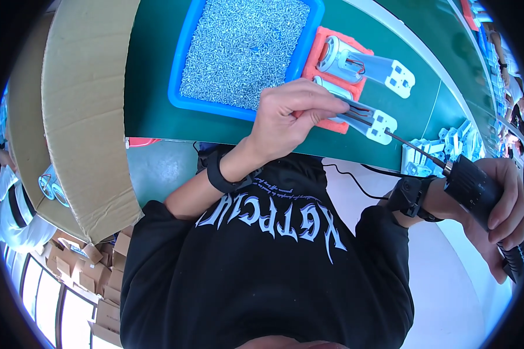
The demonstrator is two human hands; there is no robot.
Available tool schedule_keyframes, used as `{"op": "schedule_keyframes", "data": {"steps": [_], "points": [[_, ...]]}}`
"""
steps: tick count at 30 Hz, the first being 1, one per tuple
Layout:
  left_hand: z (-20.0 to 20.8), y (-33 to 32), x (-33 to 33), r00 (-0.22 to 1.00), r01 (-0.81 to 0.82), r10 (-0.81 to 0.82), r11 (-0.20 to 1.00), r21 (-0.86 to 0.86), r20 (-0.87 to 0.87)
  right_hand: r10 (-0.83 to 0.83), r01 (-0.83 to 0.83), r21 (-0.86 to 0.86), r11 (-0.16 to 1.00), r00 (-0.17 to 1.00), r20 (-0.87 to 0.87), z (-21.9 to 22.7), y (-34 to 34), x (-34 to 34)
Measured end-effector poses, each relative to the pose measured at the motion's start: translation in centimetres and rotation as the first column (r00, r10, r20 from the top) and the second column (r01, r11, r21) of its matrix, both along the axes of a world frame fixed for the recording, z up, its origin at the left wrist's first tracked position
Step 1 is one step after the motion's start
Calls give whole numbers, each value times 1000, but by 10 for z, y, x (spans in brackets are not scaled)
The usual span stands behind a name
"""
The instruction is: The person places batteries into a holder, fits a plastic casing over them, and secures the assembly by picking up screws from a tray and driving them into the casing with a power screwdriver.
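Note:
My right hand (501, 209) is wrapped around a black electric screwdriver (474, 189). Its long thin bit points left, with the tip at the square-holed end of a white plastic housing (381, 127). At the housing's middle, my left hand (291, 116) pinches with thumb and fingers pressed together, partly covering it. Dark and reddish wires lie inside the housing near those fingertips. A second white housing (384, 72) with a round end and wires rests just beyond it. Both lie on an orange-red holder (355, 87), partly hidden by my left hand.
A blue tray (183, 103) full of small silvery screws stands left of the holder on the green table (151, 70). White plastic parts (448, 145) are piled at the right. A large cardboard box (87, 116) stands at the left, with more cartons (93, 270) below.

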State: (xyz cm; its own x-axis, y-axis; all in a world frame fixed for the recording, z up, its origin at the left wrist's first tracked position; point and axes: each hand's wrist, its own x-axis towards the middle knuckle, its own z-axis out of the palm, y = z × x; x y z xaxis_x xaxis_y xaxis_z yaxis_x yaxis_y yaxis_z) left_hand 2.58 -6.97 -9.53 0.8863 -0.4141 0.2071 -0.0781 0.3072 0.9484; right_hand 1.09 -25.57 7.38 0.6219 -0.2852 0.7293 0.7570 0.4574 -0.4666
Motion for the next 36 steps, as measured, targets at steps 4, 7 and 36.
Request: {"op": "schedule_keyframes", "data": {"steps": [4,7,36], "points": [[4,-4,5,970,-72,60,996,43,235,84,-84,-149,985,996,-9,2,-8,0],[13,3,12,916,-163,125,984,69,380,161,-164,-288,944,986,-33,2,-16,-2],[8,14,23,937,-134,5,928,347,348,298,-350,-644,680,935,-192,2,-35,8]]}}
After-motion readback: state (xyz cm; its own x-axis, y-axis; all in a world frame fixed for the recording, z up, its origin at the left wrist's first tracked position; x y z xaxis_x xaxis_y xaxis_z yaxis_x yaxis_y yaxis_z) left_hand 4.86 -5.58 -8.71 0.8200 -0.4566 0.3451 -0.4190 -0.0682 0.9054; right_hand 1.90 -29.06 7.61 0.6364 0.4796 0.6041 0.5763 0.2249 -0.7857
